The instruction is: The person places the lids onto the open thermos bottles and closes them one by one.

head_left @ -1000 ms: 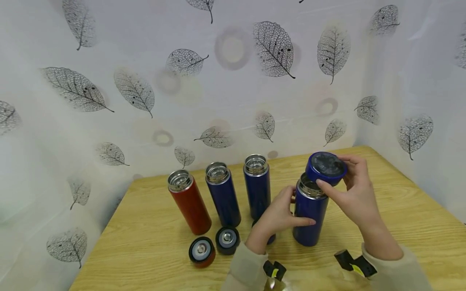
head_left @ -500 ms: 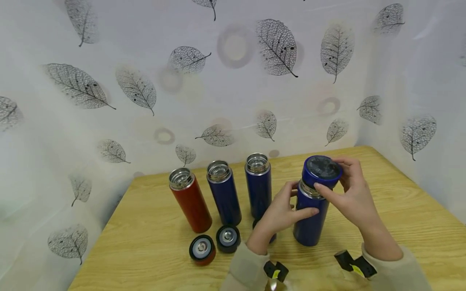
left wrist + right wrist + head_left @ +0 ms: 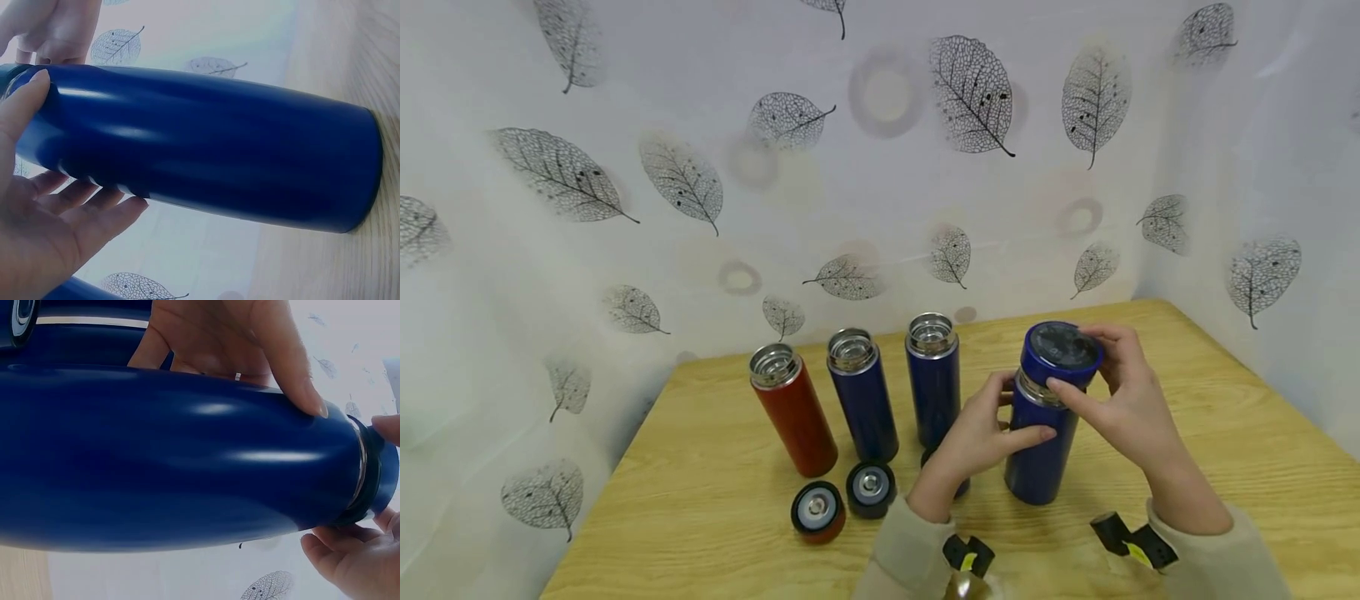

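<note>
On the right of the table stands a blue vacuum flask with a steel neck. My left hand grips its upper body from the left, thumb across the front and fingers behind, as the left wrist view shows. A blue lid with a dark top sits over the mouth, and my right hand holds it by the rim between thumb and fingers. In the head view a strip of steel neck shows below the lid. Seen from the right wrist, the lid is close against the flask's neck, lined up with the body.
To the left, a red flask and two dark blue flasks, one in the middle and one nearer, stand uncapped. A red lid and a dark lid lie upturned before them. Another lid is partly hidden behind my left wrist.
My right hand has lowered the blue lid leftward from a tilt beside the flask's mouth to level over it. My left hand keeps its grip on the flask.
</note>
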`<control>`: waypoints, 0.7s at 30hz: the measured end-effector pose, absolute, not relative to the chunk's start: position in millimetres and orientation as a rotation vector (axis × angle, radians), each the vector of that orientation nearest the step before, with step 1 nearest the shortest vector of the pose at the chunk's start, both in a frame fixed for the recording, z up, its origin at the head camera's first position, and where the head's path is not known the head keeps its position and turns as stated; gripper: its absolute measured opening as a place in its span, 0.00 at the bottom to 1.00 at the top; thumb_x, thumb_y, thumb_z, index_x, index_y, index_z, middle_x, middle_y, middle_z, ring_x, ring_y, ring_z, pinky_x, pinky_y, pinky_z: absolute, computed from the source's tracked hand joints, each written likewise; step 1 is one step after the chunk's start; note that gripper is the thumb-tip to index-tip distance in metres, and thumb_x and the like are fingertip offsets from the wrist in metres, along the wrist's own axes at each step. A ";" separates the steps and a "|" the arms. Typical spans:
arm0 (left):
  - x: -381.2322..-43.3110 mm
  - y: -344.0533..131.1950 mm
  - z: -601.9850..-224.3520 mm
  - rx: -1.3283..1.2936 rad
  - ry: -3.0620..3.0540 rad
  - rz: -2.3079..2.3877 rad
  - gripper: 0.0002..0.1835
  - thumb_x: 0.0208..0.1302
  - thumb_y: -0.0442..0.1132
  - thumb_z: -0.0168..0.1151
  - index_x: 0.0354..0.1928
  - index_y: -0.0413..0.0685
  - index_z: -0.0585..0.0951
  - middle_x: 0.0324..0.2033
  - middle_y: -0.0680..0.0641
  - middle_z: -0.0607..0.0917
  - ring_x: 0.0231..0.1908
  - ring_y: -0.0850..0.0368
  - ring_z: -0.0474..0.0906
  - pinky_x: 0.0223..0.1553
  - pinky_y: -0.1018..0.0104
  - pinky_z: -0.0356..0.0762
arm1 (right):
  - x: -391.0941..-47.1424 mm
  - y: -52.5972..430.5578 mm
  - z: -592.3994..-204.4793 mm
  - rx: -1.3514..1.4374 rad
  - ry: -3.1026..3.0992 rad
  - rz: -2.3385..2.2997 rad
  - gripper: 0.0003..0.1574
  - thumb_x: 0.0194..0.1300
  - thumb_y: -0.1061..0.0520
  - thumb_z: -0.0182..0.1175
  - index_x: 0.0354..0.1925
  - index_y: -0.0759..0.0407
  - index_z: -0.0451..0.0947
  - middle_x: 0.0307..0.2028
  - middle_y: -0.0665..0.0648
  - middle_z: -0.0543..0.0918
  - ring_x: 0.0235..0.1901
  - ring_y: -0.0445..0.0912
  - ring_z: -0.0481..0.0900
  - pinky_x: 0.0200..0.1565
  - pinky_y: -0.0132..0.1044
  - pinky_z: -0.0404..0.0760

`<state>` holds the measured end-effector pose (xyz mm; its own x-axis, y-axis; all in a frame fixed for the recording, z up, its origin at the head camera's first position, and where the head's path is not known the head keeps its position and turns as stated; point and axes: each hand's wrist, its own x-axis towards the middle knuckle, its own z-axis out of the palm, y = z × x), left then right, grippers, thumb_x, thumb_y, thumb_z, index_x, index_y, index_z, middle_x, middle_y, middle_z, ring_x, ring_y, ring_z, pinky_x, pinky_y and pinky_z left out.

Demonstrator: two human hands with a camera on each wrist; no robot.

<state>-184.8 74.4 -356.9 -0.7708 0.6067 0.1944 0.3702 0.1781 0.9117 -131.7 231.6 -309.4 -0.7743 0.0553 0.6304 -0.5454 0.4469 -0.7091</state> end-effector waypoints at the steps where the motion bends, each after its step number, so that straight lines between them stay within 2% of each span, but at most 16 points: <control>1: -185.1 74.6 -356.5 0.946 2.232 1.636 0.33 0.52 0.46 0.65 0.59 0.57 0.61 0.51 0.57 0.69 0.51 0.60 0.68 0.43 0.63 0.71 | -131.8 231.6 -309.0 0.417 -2.120 1.332 0.37 0.44 0.78 0.61 0.52 0.72 0.57 0.46 0.47 0.68 0.45 0.35 0.68 0.48 0.20 0.63; 13: -186.0 74.6 -357.3 0.980 2.214 1.639 0.33 0.52 0.44 0.64 0.59 0.56 0.60 0.52 0.55 0.70 0.51 0.59 0.68 0.41 0.67 0.72 | -131.8 233.8 -309.9 0.446 -2.219 1.257 0.33 0.45 0.73 0.64 0.48 0.70 0.59 0.46 0.59 0.67 0.45 0.31 0.67 0.46 0.17 0.62; 21: -184.8 73.2 -357.9 0.984 2.217 1.644 0.34 0.52 0.45 0.64 0.60 0.57 0.60 0.53 0.55 0.69 0.52 0.59 0.68 0.42 0.64 0.72 | -130.8 235.8 -311.0 0.427 -2.268 1.212 0.31 0.45 0.69 0.66 0.45 0.68 0.60 0.47 0.63 0.69 0.46 0.28 0.65 0.46 0.16 0.61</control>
